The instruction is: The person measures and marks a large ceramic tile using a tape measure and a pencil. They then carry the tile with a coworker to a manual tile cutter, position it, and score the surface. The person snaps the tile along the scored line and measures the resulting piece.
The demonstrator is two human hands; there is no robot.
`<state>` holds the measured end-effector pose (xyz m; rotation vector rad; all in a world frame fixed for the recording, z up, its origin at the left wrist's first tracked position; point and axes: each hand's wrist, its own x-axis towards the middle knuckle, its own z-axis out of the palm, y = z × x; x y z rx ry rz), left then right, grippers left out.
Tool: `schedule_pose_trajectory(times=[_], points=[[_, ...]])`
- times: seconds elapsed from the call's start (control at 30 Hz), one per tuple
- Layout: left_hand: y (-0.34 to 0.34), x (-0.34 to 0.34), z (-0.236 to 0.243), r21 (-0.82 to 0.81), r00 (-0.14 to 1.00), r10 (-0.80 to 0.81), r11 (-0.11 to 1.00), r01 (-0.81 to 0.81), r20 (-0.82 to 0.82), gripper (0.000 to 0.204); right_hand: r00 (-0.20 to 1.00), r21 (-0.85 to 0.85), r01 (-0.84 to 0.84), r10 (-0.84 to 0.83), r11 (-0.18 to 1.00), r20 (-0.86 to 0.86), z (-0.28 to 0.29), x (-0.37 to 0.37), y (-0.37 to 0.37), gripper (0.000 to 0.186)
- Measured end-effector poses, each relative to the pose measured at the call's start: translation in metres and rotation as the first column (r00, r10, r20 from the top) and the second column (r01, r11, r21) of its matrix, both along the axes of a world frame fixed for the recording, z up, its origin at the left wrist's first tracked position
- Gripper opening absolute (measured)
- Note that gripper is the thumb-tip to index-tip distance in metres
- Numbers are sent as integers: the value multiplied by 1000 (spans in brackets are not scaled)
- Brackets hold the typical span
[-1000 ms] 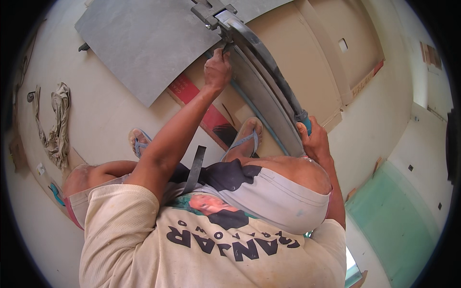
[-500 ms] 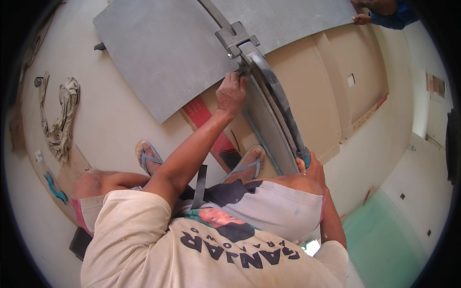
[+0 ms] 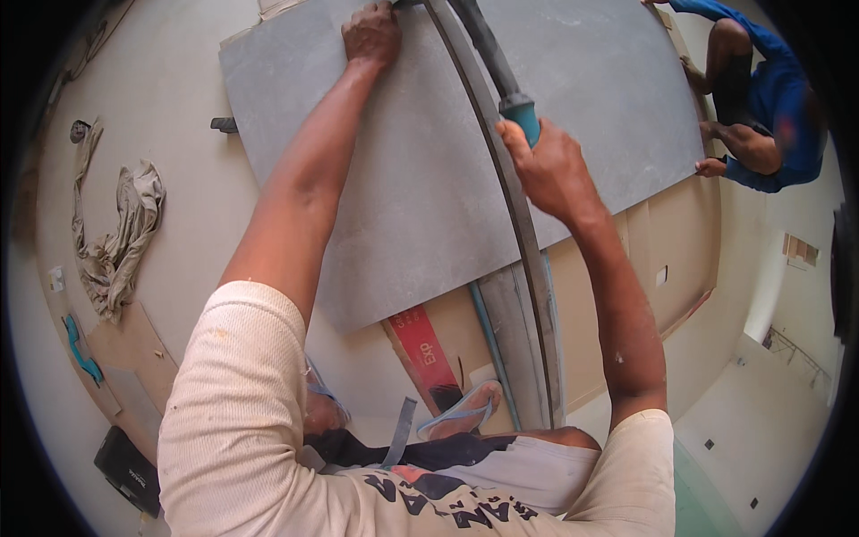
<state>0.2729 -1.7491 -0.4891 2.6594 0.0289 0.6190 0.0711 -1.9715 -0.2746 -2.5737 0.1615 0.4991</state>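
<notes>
Our right hand (image 3: 557, 174) clamps the teal handle (image 3: 521, 120) beside the rail (image 3: 531, 259); left hand (image 3: 371, 38), fingers? Can't tell! Grey slab (image 3: 412, 192) beneath looks unsplit.

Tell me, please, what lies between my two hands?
In the head view, part of the grey slab and the metal rail over it lie between your left hand and right hand.

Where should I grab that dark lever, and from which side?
Probably by the teal grip at its near end, coming from the near right. The dark lever slants down toward the person, so that end is closest; its rounded shape suits wrapped fingers, and the metal rail lies to its left. The right hand holds it there.
</notes>
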Motion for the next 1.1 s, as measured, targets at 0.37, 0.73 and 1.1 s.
schedule_pose_trajectory(times=[0.37,0.73,1.1], points=[[34,77,1,33,999,-7,999,8,-42,27,999,18,43,-44,999,11,2,89,31,61],[35,78,3,-118,995,-104,987,105,13,32,999,88,19,-16,996,-28,88,92,31,49],[41,72,12,-277,996,-76,959,59,-51,35,997,136,70,-64,988,-47,92,83,37,46]])
